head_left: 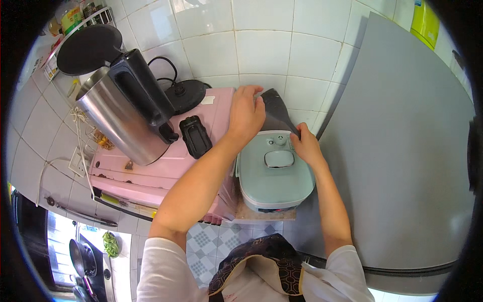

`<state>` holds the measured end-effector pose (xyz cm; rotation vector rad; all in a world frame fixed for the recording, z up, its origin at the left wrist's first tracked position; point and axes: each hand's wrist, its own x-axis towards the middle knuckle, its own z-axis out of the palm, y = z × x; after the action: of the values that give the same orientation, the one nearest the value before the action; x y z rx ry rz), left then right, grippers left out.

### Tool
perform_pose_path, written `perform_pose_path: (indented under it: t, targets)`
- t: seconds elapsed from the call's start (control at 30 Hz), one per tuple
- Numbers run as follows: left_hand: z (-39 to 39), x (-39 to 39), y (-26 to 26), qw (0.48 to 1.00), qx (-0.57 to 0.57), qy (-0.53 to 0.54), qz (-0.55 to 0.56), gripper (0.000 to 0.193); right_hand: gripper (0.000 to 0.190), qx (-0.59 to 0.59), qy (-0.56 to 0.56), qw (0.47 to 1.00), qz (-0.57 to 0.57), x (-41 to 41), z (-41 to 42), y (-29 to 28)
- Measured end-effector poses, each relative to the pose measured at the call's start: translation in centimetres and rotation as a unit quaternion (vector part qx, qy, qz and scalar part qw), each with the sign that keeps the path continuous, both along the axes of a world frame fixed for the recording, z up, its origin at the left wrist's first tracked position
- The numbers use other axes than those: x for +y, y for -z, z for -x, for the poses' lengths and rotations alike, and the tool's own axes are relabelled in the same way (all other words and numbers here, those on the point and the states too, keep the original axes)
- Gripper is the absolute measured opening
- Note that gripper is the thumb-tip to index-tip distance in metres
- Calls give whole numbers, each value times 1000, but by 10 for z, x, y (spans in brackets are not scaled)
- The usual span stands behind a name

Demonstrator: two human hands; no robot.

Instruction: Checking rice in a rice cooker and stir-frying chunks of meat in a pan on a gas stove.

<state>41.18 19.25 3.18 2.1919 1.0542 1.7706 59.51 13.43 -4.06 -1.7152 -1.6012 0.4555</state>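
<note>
A pale green rice cooker (pixel 277 177) with its lid down stands between a pink toaster oven (pixel 215 113) and a grey refrigerator. My left hand (pixel 248 109) is over the oven's right edge, fingers bent and apart, near the dark panel behind the cooker; whether it touches anything is unclear. At the cooker's back right corner is my right hand (pixel 306 145), its fingertips by the edge of that dark panel (pixel 277 107); its grip is partly hidden. A stainless steel electric kettle (pixel 120 120) with its black lid raised stands on the oven.
A kettle base (pixel 186 96) with a cord and a small black tray (pixel 195 136) lie on the oven. The refrigerator (pixel 400 158) borders the right side, tiled wall (pixel 264 49) the back. At lower left are a wok (pixel 77 256) and green vegetables (pixel 110 244).
</note>
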Motion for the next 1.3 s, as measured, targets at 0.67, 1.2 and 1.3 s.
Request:
perform_pose_path:
  t: [0.67,1.2,1.3]
  targets:
    - [-42,39,68,752,562,48,339,22,38,147,119,980,-62,16,2,52]
    - [-33,52,72,777,527,6,344,28,29,160,123,978,-49,16,5,45]
    - [-36,46,67,756,547,5,359,28,26,213,94,971,-48,20,1,53]
